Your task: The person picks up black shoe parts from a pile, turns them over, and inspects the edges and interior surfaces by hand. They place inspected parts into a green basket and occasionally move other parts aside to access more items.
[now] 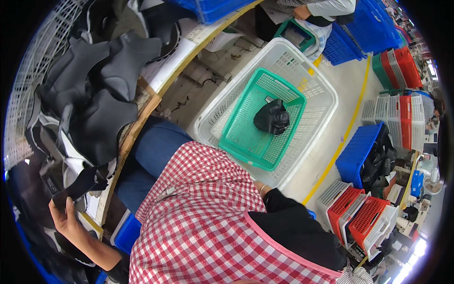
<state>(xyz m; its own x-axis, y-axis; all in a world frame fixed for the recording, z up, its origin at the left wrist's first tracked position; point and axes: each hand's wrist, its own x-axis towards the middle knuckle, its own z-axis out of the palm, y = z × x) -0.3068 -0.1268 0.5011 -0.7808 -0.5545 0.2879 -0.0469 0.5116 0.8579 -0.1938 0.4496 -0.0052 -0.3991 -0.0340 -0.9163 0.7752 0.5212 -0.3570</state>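
Observation:
At the lower left, my left hand (70,222) pinches the end of a black strip-like piece (81,183) between thumb and fingers. The strip's other end lies against a pile of black shoe-upper-like pieces (101,118) on the wooden-edged table. My right hand (258,185) shows only at the wrist, next to the rim of the large white basket (331,102); my apron hides its fingers. Inside that basket sits a green basket (235,122), and a folded black piece (273,117) lies in it.
Another person's hand (301,12) is at the top, by a dark green crate (309,39). Blue crates (347,47) stand behind. On the right are a blue bin (352,154) of black pieces and stacked red and white baskets (347,202). A yellow line (347,130) crosses the floor.

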